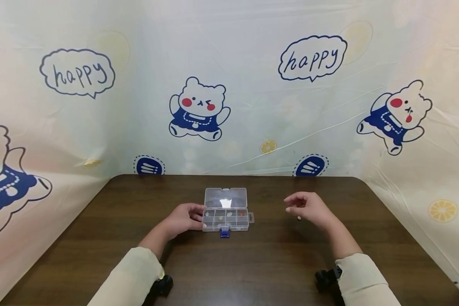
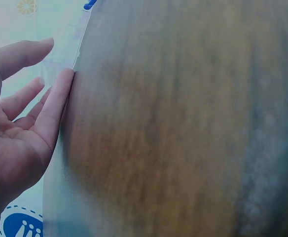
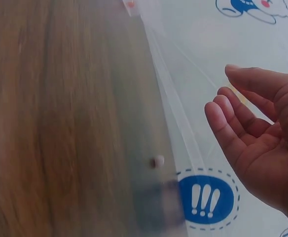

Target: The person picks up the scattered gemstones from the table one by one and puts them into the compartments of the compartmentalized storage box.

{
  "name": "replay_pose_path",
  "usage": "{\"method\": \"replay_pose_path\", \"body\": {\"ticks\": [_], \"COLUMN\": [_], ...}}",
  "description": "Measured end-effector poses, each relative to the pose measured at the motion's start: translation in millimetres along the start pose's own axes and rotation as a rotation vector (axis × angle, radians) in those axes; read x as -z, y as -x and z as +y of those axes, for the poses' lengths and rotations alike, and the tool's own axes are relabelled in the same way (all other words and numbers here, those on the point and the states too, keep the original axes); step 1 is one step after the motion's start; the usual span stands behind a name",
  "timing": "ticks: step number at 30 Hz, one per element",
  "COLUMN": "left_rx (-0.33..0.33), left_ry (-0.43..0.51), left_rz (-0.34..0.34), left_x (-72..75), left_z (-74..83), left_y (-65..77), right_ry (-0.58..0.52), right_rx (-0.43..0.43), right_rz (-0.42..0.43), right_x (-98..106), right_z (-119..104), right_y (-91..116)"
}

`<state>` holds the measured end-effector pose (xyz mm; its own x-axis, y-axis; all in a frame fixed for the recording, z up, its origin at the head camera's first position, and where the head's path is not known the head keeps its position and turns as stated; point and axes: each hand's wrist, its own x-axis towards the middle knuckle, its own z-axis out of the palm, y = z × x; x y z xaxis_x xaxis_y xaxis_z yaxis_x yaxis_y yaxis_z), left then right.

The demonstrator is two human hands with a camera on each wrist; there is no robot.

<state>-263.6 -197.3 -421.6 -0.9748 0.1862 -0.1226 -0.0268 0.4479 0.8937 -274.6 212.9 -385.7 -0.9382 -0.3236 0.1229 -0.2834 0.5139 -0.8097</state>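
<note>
A clear plastic compartment box lies on the table with its lid tipped back and a blue latch at the front. Small pieces sit in several compartments, among them a whitish one and an orange-red one. My left hand touches the box's left side, fingers fairly straight around its edge. To the right, my right hand hovers over the table with loosely bent fingers and nothing visible between them. A small whitish piece lies on the table just under that hand.
The brown wooden table reaches back to a printed cloth with bears and "happy" bubbles. A hanging tab sticks out from the box's right side. Dark wrist devices sit under both sleeves.
</note>
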Motion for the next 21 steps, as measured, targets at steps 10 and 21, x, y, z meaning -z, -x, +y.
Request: {"method": "replay_pose_path", "body": {"ticks": [10,21], "left_rx": [0.006,0.009], "left_ry": [-0.004,0.005], "left_rz": [0.004,-0.005], "left_x": [2.2,0.9], "left_z": [0.5,-4.8], "left_y": [-4.0,-4.9], "right_ry": [0.023,0.030], "right_rx": [-0.028,-0.116], "right_rz": [-0.016,-0.029], "right_x": [16,21], "right_z": [23,43], "right_y": [-3,-1]}}
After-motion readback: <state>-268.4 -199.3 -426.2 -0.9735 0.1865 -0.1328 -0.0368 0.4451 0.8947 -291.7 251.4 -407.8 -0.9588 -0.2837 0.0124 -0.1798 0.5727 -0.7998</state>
